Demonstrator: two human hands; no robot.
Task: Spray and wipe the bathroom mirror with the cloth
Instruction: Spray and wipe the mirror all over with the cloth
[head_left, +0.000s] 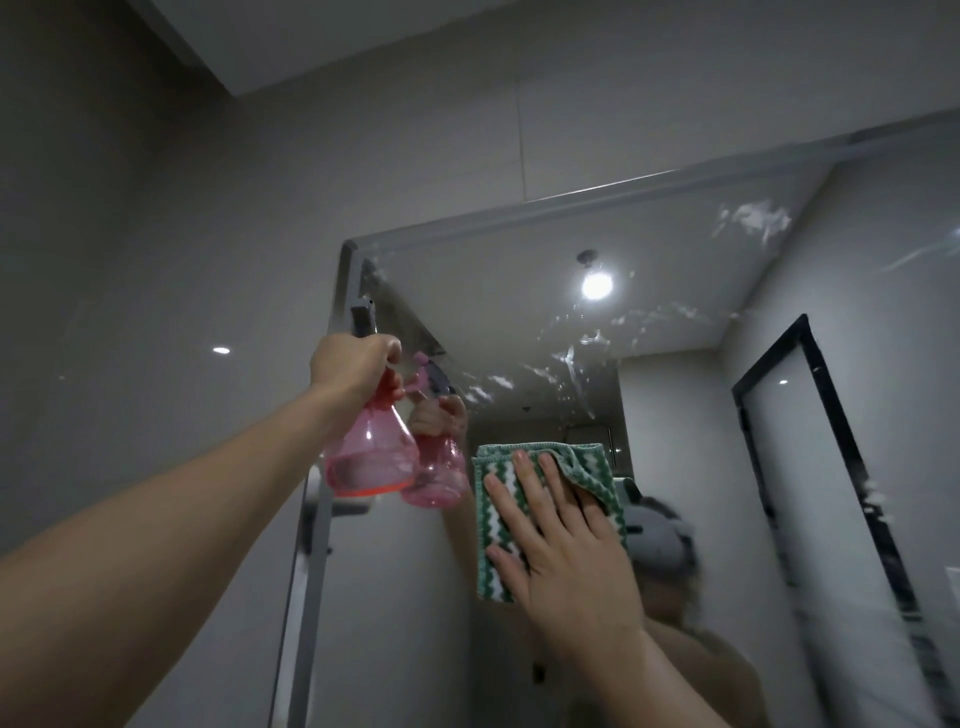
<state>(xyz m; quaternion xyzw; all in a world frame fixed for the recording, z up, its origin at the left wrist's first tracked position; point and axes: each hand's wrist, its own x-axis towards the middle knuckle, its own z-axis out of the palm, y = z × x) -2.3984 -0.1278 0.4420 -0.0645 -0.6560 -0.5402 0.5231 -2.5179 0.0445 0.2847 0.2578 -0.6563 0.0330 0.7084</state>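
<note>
Cloth (498, 519): soft, light, likely damp; right hand (566, 545) presses it flat to mirror (675, 441), fingers straight. Spray bottle (371, 457): light plastic, left hand (353, 371) clamped round neck.

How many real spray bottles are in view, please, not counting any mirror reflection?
1. The pink spray bottle is held up by the left hand near the mirror's top-left corner; the second pink shape beside it is only its reflection.

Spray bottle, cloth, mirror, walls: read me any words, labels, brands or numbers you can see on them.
None: no readable text.
Pink spray bottle in the left hand: no label visible.
Green-and-white cloth under the right hand: only a zigzag pattern.
Mirror: only spray streaks.
</note>
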